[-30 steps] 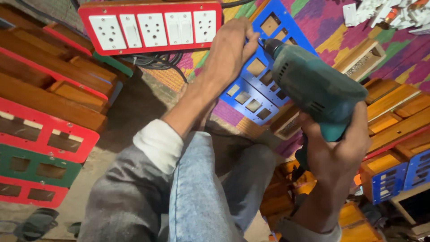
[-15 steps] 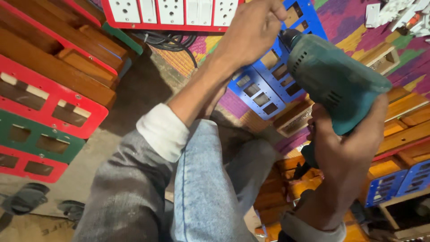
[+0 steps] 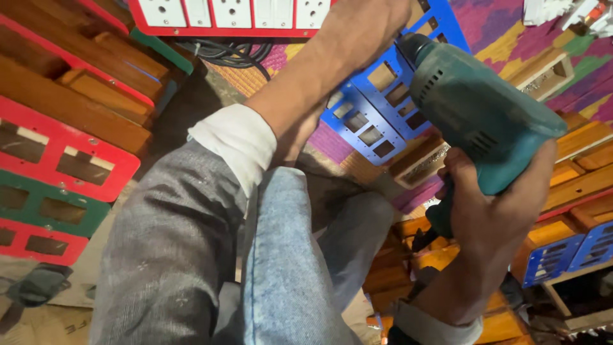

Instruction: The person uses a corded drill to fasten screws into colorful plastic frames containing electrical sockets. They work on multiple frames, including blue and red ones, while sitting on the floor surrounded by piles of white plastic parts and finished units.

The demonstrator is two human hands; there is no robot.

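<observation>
Five fingers (image 3: pixel 511 191) around green drill (image 3: pixel 479 108)

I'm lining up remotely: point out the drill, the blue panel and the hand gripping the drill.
green drill (image 3: pixel 485 121), head view, motor housing.
blue cutout panel (image 3: pixel 377 105), head view, strip between cutouts.
right hand (image 3: pixel 491 214), head view, back of hand.

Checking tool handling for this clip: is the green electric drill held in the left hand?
No, the right hand grips the green electric drill by its handle, while the left hand rests on the blue switch-board panel.
</observation>
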